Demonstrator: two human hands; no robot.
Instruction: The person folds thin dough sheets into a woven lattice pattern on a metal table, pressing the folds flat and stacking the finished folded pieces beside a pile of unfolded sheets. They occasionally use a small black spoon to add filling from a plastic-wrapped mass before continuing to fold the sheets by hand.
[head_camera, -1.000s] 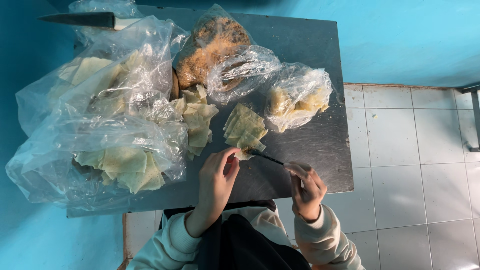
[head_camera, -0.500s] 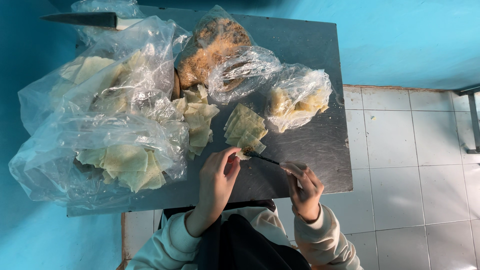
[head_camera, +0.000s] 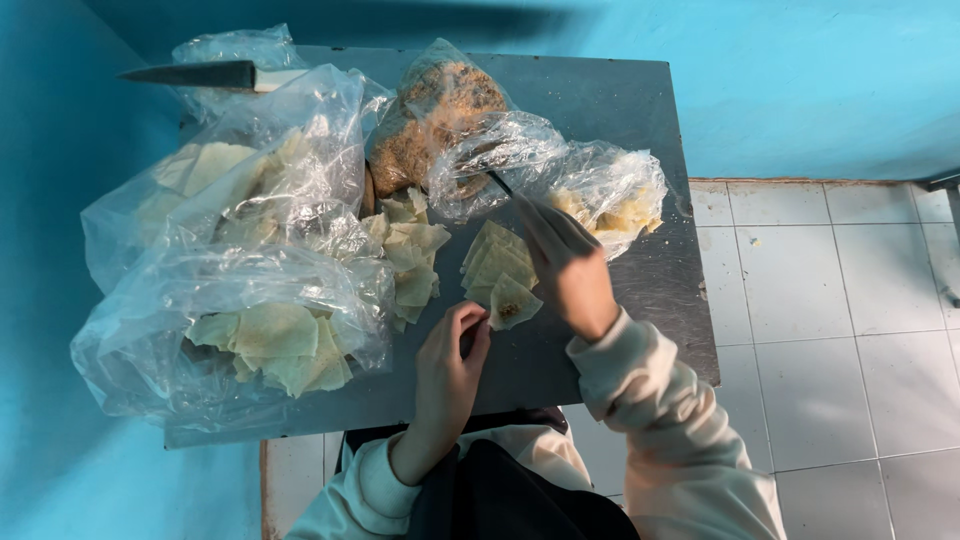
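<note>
Crowding the table (head_camera: 640, 110), plastic bags (head_camera: 250, 250) flank stacked wrappers (head_camera: 497, 262).

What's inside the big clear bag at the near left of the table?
The big clear bag holds pale, flat dough sheets, some folded and overlapping. Crumpled, glaring plastic hides how many there are and whatever lies beneath them. The left hand rests on the table beside it.

Dim, cool, blue-tinted light from overhead. Soft glare on crinkled clear plastic bags (head_camera: 250, 250) and grey metal tabletop (head_camera: 620, 110). Dark shadow along far blue wall (head_camera: 800, 70). Motion blur on right hand (head_camera: 565, 265). Edges slightly bowed.
</note>
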